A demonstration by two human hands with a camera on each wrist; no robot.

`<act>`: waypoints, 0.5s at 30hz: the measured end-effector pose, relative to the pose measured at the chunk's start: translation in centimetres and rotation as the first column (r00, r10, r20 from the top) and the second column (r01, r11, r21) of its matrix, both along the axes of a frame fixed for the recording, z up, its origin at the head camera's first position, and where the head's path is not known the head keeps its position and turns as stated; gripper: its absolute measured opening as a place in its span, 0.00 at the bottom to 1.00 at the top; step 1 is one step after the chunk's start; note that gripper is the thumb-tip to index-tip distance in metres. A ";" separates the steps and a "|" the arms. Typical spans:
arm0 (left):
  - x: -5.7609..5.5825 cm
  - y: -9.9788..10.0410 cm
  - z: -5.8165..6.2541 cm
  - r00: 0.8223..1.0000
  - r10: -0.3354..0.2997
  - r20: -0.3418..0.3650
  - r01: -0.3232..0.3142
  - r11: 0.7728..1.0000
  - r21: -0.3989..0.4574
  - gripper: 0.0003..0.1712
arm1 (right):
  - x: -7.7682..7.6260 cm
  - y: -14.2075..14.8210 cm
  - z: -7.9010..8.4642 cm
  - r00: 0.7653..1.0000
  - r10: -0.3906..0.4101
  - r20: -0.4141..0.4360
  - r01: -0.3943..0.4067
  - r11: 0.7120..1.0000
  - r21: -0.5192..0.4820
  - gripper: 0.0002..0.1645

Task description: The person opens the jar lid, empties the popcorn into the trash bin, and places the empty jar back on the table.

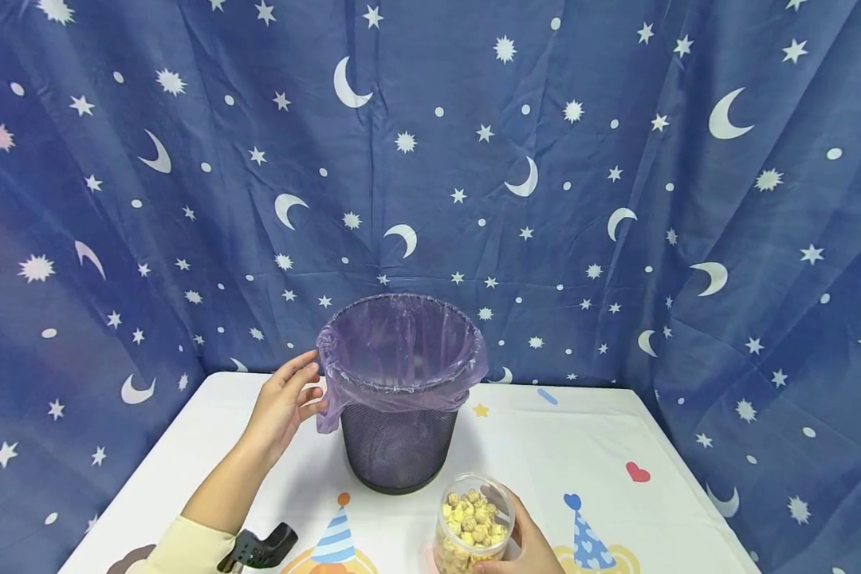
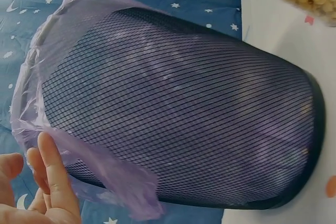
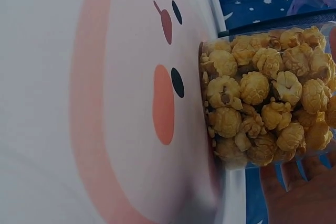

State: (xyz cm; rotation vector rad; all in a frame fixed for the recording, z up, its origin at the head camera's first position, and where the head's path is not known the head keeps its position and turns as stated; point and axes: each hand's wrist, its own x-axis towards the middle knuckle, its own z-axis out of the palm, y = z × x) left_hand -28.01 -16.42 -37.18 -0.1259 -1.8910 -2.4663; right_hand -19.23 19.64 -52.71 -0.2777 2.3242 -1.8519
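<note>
A black mesh trash can stands upright near the back of the table. A translucent purple trash bag lines it and folds over its rim. My left hand is at the can's left side, fingertips right at the overhanging bag. In the left wrist view, the fingers are fairly straight beside the loose purple film. My right hand grips a clear plastic jar in front of the can. Through its wall, yellow caramel popcorn shows, and from above the jar has no lid on.
A white tablecloth with printed party hats, a heart and faces covers the table. Behind it hangs a dark blue curtain with moons and stars. A black strap device sits at the left wrist.
</note>
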 end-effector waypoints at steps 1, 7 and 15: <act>0.3 0.0 -0.3 1.000 0.013 -0.009 -0.013 1.000 -0.006 0.31 | 0.0 0.0 0.0 1.000 -0.002 0.004 0.002 1.000 0.005 0.60; 2.6 0.9 -2.7 0.988 0.110 -0.104 -0.123 0.983 -0.133 0.25 | -0.3 -0.4 -0.3 1.000 0.004 -0.022 -0.004 1.000 0.000 0.61; 4.9 3.2 -6.0 0.972 0.066 -0.224 -0.108 0.978 -0.180 0.18 | -0.4 -0.5 -0.4 0.998 0.025 -0.064 -0.029 0.998 -0.061 0.59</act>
